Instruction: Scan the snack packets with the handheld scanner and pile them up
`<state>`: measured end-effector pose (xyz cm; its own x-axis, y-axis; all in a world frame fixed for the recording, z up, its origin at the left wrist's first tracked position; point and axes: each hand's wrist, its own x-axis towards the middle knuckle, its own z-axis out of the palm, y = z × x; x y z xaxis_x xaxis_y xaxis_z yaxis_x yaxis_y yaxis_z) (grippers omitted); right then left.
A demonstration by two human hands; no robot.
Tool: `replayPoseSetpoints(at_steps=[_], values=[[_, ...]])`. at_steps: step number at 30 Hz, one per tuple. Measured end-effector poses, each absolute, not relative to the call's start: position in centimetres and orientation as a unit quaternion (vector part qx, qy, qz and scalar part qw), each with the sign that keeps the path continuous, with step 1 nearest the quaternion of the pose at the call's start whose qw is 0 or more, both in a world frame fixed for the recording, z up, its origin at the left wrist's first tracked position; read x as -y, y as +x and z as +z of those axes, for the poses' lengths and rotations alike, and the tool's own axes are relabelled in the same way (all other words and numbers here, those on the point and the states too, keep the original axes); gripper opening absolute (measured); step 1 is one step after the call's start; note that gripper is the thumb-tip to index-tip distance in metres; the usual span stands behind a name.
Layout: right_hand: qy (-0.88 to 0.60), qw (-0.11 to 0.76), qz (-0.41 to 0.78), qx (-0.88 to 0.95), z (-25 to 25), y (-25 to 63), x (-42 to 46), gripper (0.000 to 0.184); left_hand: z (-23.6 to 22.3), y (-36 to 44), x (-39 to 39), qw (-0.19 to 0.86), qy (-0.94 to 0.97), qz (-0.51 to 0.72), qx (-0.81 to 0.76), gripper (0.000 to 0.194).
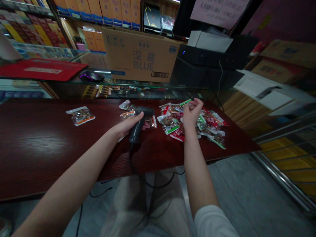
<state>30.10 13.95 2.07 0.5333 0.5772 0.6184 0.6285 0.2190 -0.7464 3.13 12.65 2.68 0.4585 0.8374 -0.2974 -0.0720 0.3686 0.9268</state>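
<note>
My left hand is wrapped around a black barcode scanner, its thumb along the top and its cable hanging over the table's front edge. Under and behind the scanner lie a few clear snack packets with orange strips, partly covered by it. My right hand is over a pile of small snack packets with green strips and red wrappers. Its fingers are curled together by a green-edged packet, and what they hold, if anything, is hidden. A single orange-striped packet lies apart at the left.
The dark red wooden table meets a glass display counter at the back. On that counter stand a cardboard box, a computer mouse and a red folder-like item. A metal rack stands at the right.
</note>
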Motion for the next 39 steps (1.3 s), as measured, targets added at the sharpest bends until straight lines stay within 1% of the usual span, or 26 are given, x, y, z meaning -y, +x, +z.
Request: replayPoseSetpoints(at_steps=[2,4,7,9,11,14,16,19,21,24,27,29,32,36,39], values=[[-0.61,0.604,0.02,0.513,2.0,29.4,-14.0,0.035,3.1,2.7,-13.2,0.722,0.432,0.349,-0.413,0.042],[-0.6,0.571,0.071,0.556,1.7,28.2,-13.9,0.027,3.9,1.9,-13.6,0.726,0.425,0.365,-0.399,0.044],[-0.617,0.46,0.11,0.629,1.0,25.9,-13.6,0.024,5.4,0.2,-13.8,0.707,0.448,0.389,-0.385,0.052],[-0.643,0.363,0.084,0.668,0.5,24.5,-13.3,0.03,6.2,-1.0,-13.8,0.689,0.459,0.393,-0.4,0.054],[-0.656,0.288,0.047,0.696,0.1,23.4,-13.1,0.038,6.7,-2.0,-13.8,0.682,0.456,0.369,-0.437,0.053],[-0.649,0.234,0.015,0.724,-0.1,22.6,-12.8,0.041,6.9,-2.7,-13.9,0.673,0.446,0.346,-0.477,0.048],[-0.648,0.226,0.009,0.728,0.0,22.4,-12.7,0.035,6.8,-2.7,-14.0,0.667,0.45,0.348,-0.481,0.044],[-0.655,0.255,0.023,0.711,0.4,22.6,-12.8,0.019,6.3,-2.6,-14.3,0.667,0.455,0.354,-0.472,0.042],[-0.667,0.306,0.041,0.678,0.6,23.2,-13.0,0.012,5.8,-2.5,-14.6,0.665,0.449,0.367,-0.471,0.043],[-0.676,0.43,0.097,0.591,0.8,24.8,-13.8,0.009,5.2,-2.2,-15.0,0.667,0.445,0.383,-0.458,0.049],[-0.645,0.568,0.148,0.49,1.0,26.8,-14.8,0.009,5.0,-1.5,-14.9,0.678,0.468,0.389,-0.412,0.053],[-0.624,0.624,0.16,0.442,1.3,28.1,-15.3,0.013,5.0,-0.7,-14.5,0.675,0.483,0.402,-0.385,0.053],[-0.609,0.648,0.141,0.435,1.6,29.1,-15.3,0.015,5.1,0.6,-13.6,0.665,0.496,0.431,-0.356,0.053],[-0.587,0.633,0.078,0.498,2.0,28.7,-14.4,0.018,4.9,2.1,-12.5,0.666,0.508,0.432,-0.334,0.055],[-0.574,0.628,0.069,0.521,2.3,27.7,-13.6,0.018,4.6,2.6,-11.9,0.674,0.515,0.424,-0.318,0.055]])
